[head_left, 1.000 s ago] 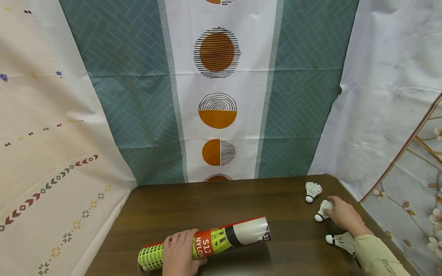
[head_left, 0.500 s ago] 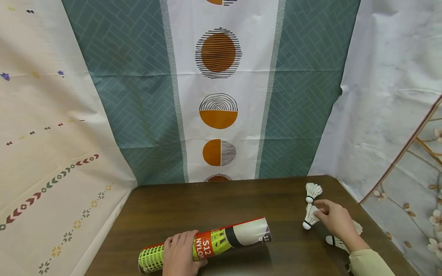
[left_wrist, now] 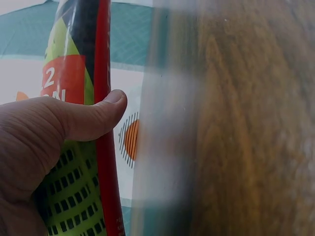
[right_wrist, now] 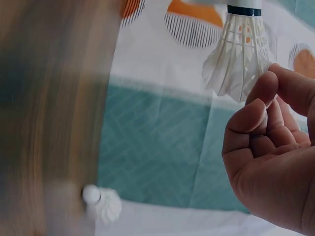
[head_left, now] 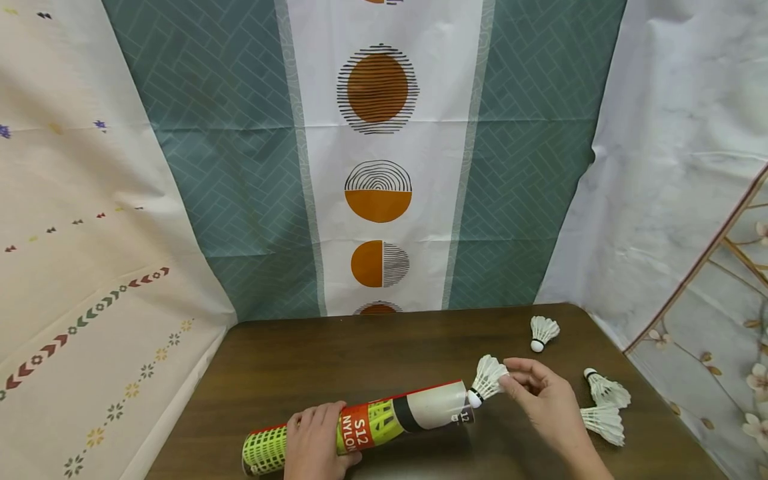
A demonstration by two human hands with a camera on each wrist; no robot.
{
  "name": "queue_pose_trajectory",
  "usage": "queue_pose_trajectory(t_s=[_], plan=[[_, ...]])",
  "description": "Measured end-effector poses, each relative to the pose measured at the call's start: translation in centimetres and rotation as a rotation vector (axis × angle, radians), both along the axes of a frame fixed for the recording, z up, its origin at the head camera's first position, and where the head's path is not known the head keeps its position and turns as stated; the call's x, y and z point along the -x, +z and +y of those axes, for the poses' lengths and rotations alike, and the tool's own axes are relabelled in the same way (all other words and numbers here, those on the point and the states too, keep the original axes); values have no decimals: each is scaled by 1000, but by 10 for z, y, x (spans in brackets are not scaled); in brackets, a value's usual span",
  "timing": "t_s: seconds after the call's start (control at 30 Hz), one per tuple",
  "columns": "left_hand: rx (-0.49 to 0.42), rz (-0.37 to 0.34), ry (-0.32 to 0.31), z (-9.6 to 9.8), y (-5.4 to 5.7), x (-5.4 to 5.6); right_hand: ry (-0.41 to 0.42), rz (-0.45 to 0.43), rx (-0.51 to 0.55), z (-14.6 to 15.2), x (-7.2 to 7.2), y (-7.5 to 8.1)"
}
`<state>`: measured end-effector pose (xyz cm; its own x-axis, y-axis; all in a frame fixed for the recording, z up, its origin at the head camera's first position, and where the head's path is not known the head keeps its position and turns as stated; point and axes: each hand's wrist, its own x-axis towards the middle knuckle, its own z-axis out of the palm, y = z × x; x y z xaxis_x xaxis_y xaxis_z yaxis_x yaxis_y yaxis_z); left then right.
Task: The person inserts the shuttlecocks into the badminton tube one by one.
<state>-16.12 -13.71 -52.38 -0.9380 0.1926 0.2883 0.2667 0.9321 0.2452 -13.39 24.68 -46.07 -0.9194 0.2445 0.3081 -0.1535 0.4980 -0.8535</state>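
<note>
My left hand (head_left: 316, 440) grips a shuttlecock tube (head_left: 360, 427) round its green and red middle, its thumb showing along the red strip in the left wrist view. The tube lies at a slant, its pale end (head_left: 438, 404) raised toward the right. A white shuttlecock (head_left: 488, 379) is pinched by the feather edge between the thumb and fingertips of my right hand (head_left: 543, 400). Its cork (head_left: 475, 399) points down-left, right at the tube's end. In the right wrist view the dark band (right_wrist: 244, 11) round the cork is at the top.
One shuttlecock (head_left: 544, 332) lies at the back right of the dark wooden table (head_left: 336, 360). Two others, an upper shuttlecock (head_left: 609, 390) and a lower shuttlecock (head_left: 605, 425), lie together near the right edge. A patterned curtain (head_left: 384, 167) hangs behind the table.
My right hand has picked up a shuttlecock from the right side and brought it left to the tube's end. The left hand and tube have stayed nearly still.
</note>
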Motion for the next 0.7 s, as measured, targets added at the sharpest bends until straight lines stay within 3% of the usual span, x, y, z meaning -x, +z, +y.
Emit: queue_pose_trajectory(t_s=[0.5, 0.7], plan=[[-14, 5, 24, -1, 1, 0, 91, -65, 162, -30, -5, -8], [-33, 33, 30, -1, 1, 0, 102, -68, 151, -30, -5, -9]])
